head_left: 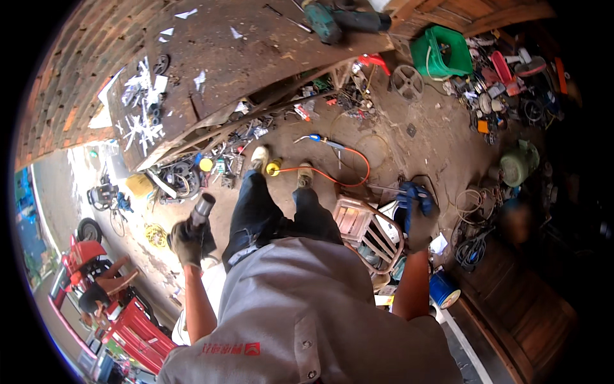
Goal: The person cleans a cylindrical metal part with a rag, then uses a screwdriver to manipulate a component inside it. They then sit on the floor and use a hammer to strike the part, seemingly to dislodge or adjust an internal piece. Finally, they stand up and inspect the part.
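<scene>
My gloved left hand [188,238] is closed on a dark object topped by a silver metal cylinder [202,208], left of my legs. My gloved right hand [419,227] is closed on a blue item [412,195] whose shape is unclear; a thin metal rod [384,188] extends leftward beside it. Between and beyond my shoes [304,176] lies a blue-and-silver torch [323,141] with an orange hose [358,179] running to a small yellow canister [274,168]. A wooden-slatted chair [355,217] stands left of my right hand.
A workbench [192,45] with a green power tool [323,25] is ahead. A green bucket [441,51], scattered parts, a gas cylinder [518,163] and coiled cables [470,253] lie rightward. Another person [96,297] is by a red vehicle [137,329] at left.
</scene>
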`<state>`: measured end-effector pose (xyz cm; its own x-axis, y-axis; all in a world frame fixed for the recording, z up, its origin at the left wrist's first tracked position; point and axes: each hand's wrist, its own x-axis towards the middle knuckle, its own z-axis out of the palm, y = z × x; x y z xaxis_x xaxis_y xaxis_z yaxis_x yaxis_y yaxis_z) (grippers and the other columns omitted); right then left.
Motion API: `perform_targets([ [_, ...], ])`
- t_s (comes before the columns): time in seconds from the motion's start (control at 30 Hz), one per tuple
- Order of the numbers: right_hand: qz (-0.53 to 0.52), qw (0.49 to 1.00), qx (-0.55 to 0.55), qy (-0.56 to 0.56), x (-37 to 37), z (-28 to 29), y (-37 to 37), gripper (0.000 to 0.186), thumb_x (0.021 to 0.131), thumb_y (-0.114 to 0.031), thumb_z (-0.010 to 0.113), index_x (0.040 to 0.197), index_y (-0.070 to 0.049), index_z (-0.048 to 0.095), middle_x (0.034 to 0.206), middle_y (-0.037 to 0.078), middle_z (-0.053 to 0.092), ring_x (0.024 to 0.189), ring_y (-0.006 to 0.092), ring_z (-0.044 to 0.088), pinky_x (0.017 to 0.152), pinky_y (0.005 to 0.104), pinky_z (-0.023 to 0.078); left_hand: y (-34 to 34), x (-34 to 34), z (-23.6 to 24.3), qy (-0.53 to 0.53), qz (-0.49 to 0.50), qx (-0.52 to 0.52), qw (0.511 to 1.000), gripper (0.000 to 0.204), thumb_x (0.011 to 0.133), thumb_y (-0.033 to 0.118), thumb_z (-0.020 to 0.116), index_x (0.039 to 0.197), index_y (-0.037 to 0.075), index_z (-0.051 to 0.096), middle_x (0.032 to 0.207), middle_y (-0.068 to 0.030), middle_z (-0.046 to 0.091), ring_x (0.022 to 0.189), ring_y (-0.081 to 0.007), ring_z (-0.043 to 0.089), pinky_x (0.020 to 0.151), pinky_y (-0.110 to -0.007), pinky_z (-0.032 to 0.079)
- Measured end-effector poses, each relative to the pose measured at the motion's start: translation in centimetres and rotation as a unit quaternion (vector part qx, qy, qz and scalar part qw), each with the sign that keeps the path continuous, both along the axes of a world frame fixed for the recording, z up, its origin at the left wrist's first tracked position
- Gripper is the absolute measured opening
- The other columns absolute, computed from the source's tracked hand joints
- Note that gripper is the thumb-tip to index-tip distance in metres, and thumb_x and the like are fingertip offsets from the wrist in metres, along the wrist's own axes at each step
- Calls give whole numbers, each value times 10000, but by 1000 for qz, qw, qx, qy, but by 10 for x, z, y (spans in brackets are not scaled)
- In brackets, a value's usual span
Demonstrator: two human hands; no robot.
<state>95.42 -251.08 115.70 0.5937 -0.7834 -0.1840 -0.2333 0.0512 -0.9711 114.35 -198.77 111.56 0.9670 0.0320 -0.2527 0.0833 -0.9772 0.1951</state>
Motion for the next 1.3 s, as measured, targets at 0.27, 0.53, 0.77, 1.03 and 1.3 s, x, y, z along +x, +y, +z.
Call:
perform_targets([
  [0.27, 116, 970, -49, 209, -36, -59, 36, 172, 931, -70, 618, 1056, 27, 686, 872, 80, 727, 758, 110, 664, 696, 275, 539, 91, -127, -72, 99, 266, -192, 939, 415, 853, 439, 713, 1075, 88, 695, 892, -112, 702, 855, -224, 667, 765, -379, 492],
  [0.53, 225, 948, 167, 149, -13, -122, 93, 266, 966, -188, 641, 1146, 8, 641, 959, 38, 679, 777, 102, 617, 704, 253, 532, 172, -192, -78, 57, 343, -185, 919, 424, 871, 427, 586, 1137, 106, 663, 1075, -188, 688, 969, -333, 667, 834, -430, 511],
  [0.77, 405, 904, 100, 93, 99, -95, 214, 253, 964, -221, 634, 1064, 11, 639, 815, 12, 604, 641, 80, 539, 536, 204, 423, 223, -201, -24, -32, 495, -189, 848, 431, 846, 484, 626, 1073, 128, 711, 1065, -170, 689, 1052, -342, 636, 900, -441, 478],
  [1.03, 607, 783, -76, 111, 210, -69, 486, 225, 964, -194, 623, 1055, 6, 673, 767, 32, 655, 611, 79, 561, 561, 226, 454, 335, -219, -2, -183, 633, -397, 639, 433, 849, 396, 679, 1126, 64, 660, 1025, -132, 697, 978, -238, 665, 864, -367, 496],
  [1.3, 713, 692, -54, 105, 286, -83, 709, 230, 964, -175, 628, 1064, 26, 676, 835, 50, 684, 686, 120, 628, 621, 254, 506, 469, -219, -70, -195, 722, -436, 500, 591, 806, 281, 780, 1311, 72, 555, 1123, -122, 687, 1018, -207, 650, 882, -339, 503],
])
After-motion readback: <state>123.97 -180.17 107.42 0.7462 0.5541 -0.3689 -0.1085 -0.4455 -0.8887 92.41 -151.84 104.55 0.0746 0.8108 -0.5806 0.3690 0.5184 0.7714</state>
